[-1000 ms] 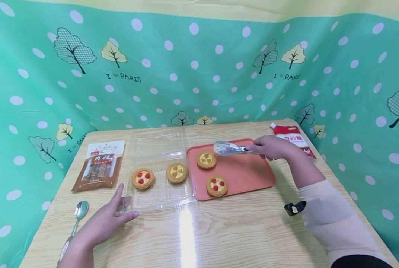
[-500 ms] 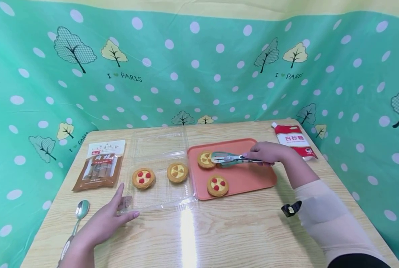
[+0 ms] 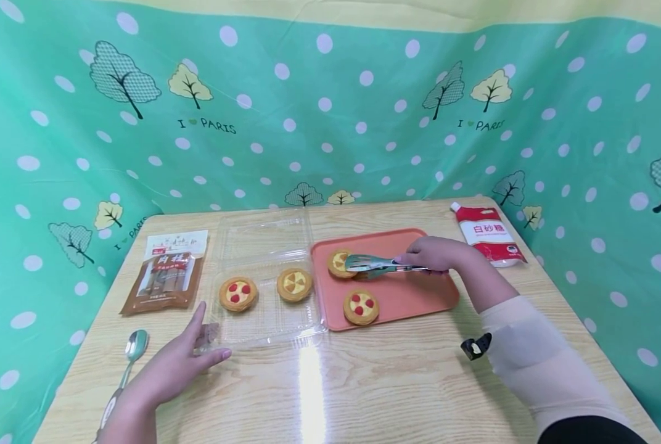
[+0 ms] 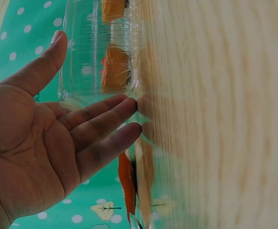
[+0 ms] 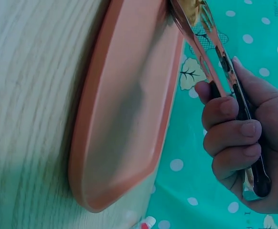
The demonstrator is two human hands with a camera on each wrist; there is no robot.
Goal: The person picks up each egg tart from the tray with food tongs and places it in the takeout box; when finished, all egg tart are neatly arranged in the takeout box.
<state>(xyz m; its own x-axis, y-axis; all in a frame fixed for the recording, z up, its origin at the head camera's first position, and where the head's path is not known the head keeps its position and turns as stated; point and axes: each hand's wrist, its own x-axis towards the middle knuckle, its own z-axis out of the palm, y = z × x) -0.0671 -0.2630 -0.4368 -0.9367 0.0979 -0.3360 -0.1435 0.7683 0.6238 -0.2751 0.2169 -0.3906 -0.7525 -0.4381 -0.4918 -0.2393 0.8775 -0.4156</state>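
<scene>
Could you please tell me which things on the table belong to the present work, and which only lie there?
Seemingly in use:
silver metal tongs, in the right hand
four round golden-crust tarts
pink rectangular tray
open clear plastic box, beside the left hand

Seemingly just lying about:
brown-and-white packet
red-and-white pouch
silver metal spoon
</scene>
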